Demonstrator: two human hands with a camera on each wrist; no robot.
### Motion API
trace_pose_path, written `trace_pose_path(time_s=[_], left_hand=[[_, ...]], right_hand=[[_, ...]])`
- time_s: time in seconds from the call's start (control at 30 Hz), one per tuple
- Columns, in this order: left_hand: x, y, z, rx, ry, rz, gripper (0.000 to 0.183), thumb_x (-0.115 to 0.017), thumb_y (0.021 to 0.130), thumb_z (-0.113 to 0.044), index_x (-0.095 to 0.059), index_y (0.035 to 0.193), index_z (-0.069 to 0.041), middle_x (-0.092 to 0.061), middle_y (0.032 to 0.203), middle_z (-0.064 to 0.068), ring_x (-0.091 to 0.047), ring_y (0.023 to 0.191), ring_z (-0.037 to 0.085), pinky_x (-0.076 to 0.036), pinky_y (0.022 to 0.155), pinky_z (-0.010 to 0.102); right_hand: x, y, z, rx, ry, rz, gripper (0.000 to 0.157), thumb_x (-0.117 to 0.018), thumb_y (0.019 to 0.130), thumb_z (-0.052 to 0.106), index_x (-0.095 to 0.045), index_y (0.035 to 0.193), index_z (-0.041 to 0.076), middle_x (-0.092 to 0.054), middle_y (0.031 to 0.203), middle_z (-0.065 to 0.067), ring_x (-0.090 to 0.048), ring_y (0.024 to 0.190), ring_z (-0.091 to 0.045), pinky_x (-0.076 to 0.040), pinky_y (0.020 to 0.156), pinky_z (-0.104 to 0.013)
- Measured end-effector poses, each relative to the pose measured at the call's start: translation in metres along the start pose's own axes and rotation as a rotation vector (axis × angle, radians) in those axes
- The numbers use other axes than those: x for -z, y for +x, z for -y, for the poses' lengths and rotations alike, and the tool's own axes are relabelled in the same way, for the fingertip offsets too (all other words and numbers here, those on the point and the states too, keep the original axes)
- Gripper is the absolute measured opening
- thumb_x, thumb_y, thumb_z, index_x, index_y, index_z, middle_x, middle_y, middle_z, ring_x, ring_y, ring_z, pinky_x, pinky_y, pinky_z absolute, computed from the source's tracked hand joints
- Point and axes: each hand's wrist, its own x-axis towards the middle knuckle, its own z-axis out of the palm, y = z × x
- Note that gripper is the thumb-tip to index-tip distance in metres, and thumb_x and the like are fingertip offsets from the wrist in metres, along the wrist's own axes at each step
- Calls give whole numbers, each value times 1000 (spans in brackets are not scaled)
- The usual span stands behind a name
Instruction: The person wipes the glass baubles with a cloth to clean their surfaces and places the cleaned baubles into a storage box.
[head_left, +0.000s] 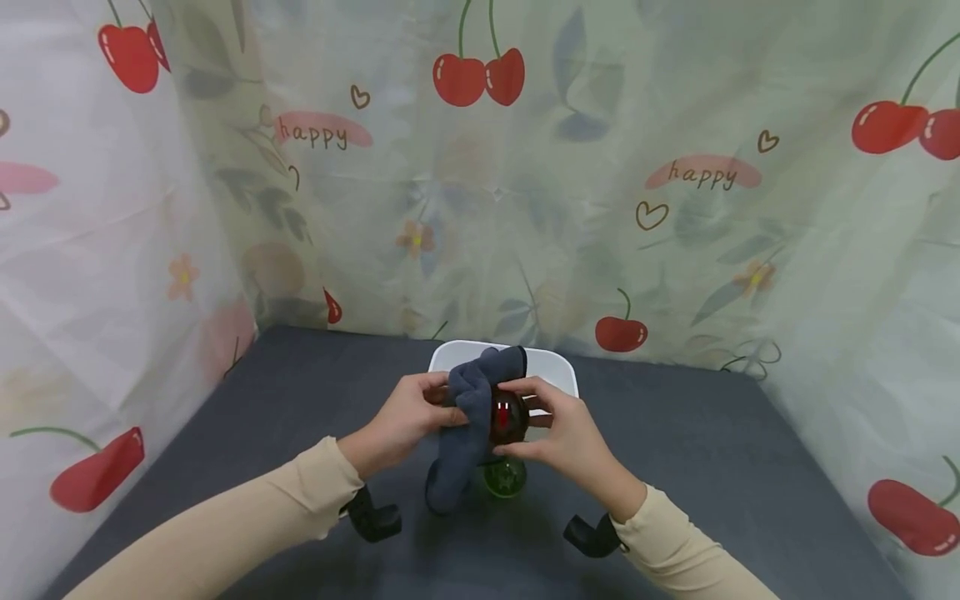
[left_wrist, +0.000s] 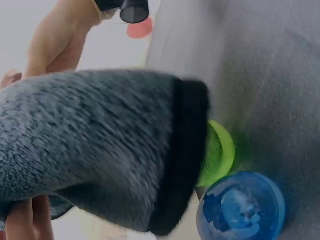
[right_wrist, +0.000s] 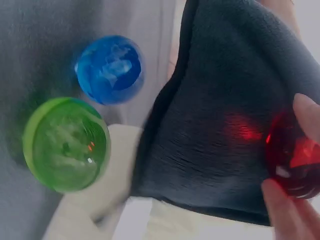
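My left hand (head_left: 405, 421) grips a dark grey towel (head_left: 467, 425) with a black edging, which hangs down in folds over the table. Close beside it, my right hand (head_left: 558, 427) holds a see-through red ball (head_left: 510, 417) between thumb and fingers. The ball lies right at the cloth and throws a red glow on it in the right wrist view. Below the hands, a clear green ball (head_left: 505, 478) rests on the table. A clear blue ball (right_wrist: 111, 70) sits near the green one in both wrist views; the head view hides it.
Behind the hands stands a white plastic basin (head_left: 557, 371), partly covered by the towel and the right hand. The dark grey table (head_left: 675, 467) reaches back to a curtain (head_left: 570, 250) printed with cherries, which also closes off both sides.
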Motion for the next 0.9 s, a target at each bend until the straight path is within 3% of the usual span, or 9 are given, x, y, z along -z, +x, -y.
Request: trace_pose_path(time_s=[0.13, 0.2, 0.3, 0.37, 0.43, 0.5, 0.63, 0.7, 0.9], left_hand=[[0, 0, 1, 34, -65, 33, 55, -70, 87, -9, -50, 138, 2, -65, 122, 15, -66, 96, 14, -56, 79, 33], [-1, 0, 1, 54, -99, 71, 61, -70, 87, -10, -45, 142, 1, -61, 128, 18, -65, 101, 14, -56, 83, 34], [-2, 0, 3, 54, -116, 104, 63, -70, 87, -10, -43, 143, 1, -61, 128, 19, -65, 104, 15, -55, 86, 37], [-2, 0, 4, 37, -104, 94, 59, -69, 87, -8, -46, 140, 2, -63, 125, 18, -66, 103, 16, -56, 86, 38], [-2, 0, 5, 21, -85, 70, 55, -69, 87, -5, -49, 137, 4, -66, 120, 16, -67, 101, 16, -56, 84, 37], [-1, 1, 6, 14, -73, 48, 52, -68, 86, -2, -51, 135, 4, -67, 118, 15, -68, 99, 16, -57, 82, 36], [-1, 2, 5, 22, -81, 48, 54, -67, 86, -2, -50, 137, 2, -65, 122, 17, -67, 100, 16, -56, 82, 35], [-2, 2, 5, 33, -91, 66, 57, -67, 86, -4, -47, 140, 1, -62, 126, 19, -66, 104, 17, -56, 85, 36], [-3, 1, 6, 22, -61, 51, 57, -70, 85, -4, -49, 138, 2, -62, 126, 19, -65, 105, 17, -56, 86, 36]], right_hand=[[-2, -2, -5, 29, 154, -25, 67, -86, 66, -1, -57, 125, 13, -55, 122, -7, -65, 106, -23, -56, 84, -30], [-4, -1, -7, 66, 176, -51, 67, -86, 65, -3, -57, 124, 11, -54, 121, -8, -65, 109, -23, -55, 86, -32], [-4, 1, -10, 167, 34, -97, 68, -89, 64, 4, -60, 124, 12, -59, 118, -5, -63, 110, -19, -55, 89, -34], [-3, 2, -11, 227, -92, -116, 69, -90, 63, 8, -62, 125, 14, -63, 117, -2, -62, 107, -16, -55, 88, -32], [-1, 3, -11, 250, -146, -114, 69, -90, 63, 9, -62, 126, 14, -64, 117, -1, -63, 102, -15, -55, 86, -31], [0, 2, -11, 197, -97, -93, 70, -90, 64, 8, -61, 127, 16, -63, 118, -1, -65, 98, -14, -56, 84, -28], [1, 2, -10, 21, 190, -40, 67, -85, 69, 0, -56, 128, 13, -54, 125, -8, -66, 101, -18, -55, 86, -31], [1, 2, -10, -28, 251, -31, 66, -84, 70, 1, -55, 128, 13, -52, 126, -9, -65, 107, -19, -54, 89, -32], [3, 2, -11, -4, 69, -50, 65, -89, 68, 19, -61, 127, 20, -63, 118, -3, -64, 104, -15, -55, 88, -30]])
